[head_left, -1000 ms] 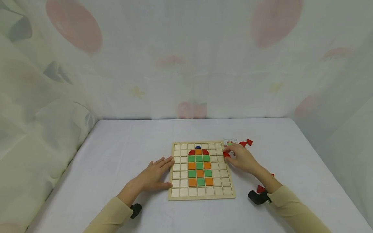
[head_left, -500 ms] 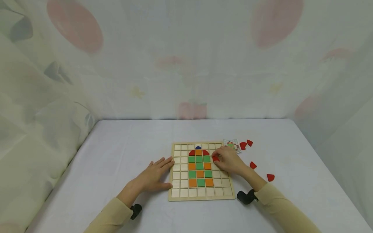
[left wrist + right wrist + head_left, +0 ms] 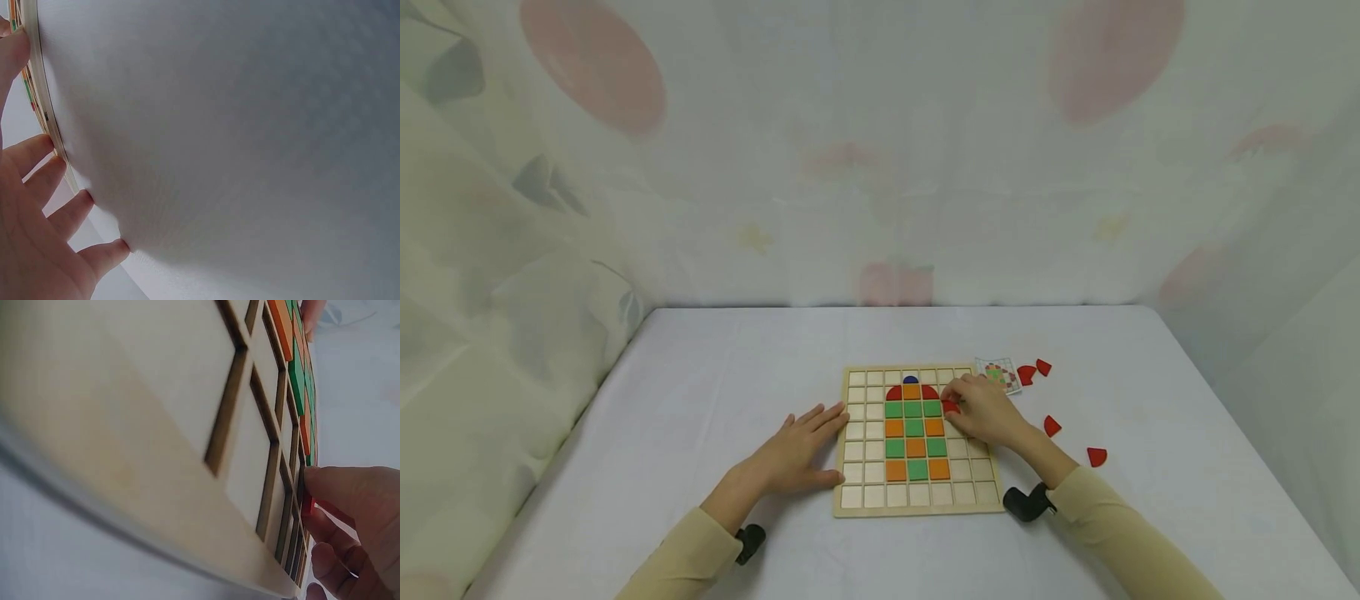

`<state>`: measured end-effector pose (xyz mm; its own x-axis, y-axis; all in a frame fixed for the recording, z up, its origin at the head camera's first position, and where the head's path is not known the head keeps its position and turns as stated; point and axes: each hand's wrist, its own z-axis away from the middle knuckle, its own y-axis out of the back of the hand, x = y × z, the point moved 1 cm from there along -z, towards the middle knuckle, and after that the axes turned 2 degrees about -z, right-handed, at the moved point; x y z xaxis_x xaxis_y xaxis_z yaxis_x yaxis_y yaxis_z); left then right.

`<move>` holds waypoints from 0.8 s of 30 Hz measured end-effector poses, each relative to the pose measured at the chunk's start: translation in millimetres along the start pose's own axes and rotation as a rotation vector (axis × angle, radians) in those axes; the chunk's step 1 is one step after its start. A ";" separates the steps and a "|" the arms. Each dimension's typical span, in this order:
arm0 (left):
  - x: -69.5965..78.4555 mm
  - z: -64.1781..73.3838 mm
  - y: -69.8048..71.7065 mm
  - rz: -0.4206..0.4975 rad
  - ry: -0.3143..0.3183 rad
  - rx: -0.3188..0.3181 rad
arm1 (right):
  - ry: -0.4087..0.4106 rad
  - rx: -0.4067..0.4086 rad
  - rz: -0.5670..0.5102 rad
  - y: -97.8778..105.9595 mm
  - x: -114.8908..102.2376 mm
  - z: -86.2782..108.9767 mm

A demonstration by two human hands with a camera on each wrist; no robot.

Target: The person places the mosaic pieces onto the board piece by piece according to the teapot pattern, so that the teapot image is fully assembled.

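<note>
A wooden grid board [image 3: 919,509] lies on the white table, with orange and green square tiles [image 3: 914,427] set in its middle columns. Near its top sit two red quarter-round tiles [image 3: 929,392] and a small blue half-round tile [image 3: 910,380]. My right hand [image 3: 988,412] pinches a red tile [image 3: 951,407] at the cell just right of the top green row; the right wrist view shows thumb and fingers on this red tile [image 3: 307,503]. With fingers spread, my left hand [image 3: 797,454] rests against the board's left edge, fingertips touching its side in the left wrist view.
A small printed pattern card [image 3: 1009,382] lies by the board's upper right corner. Several loose red tiles [image 3: 1097,457] are scattered on the table to the right. Black wrist cameras [image 3: 1028,503] hang below both wrists. A patterned curtain [image 3: 880,167] stands behind the table.
My right hand has moved left from beside the board to over its right columns, carrying the red tile, which is now by the green row. The left hand stays put.
</note>
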<state>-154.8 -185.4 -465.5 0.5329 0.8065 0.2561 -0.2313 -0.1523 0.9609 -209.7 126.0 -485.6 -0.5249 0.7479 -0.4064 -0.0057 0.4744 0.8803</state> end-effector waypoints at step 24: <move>-0.3 0.7 -0.8 0.011 -0.008 0.005 | -0.005 -0.007 0.000 -0.4 3.1 0.4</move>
<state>-154.2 -185.9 -466.3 0.5372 0.8000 0.2673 -0.2333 -0.1636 0.9585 -211.0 128.3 -487.4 -0.5207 0.7502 -0.4075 -0.0114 0.4712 0.8819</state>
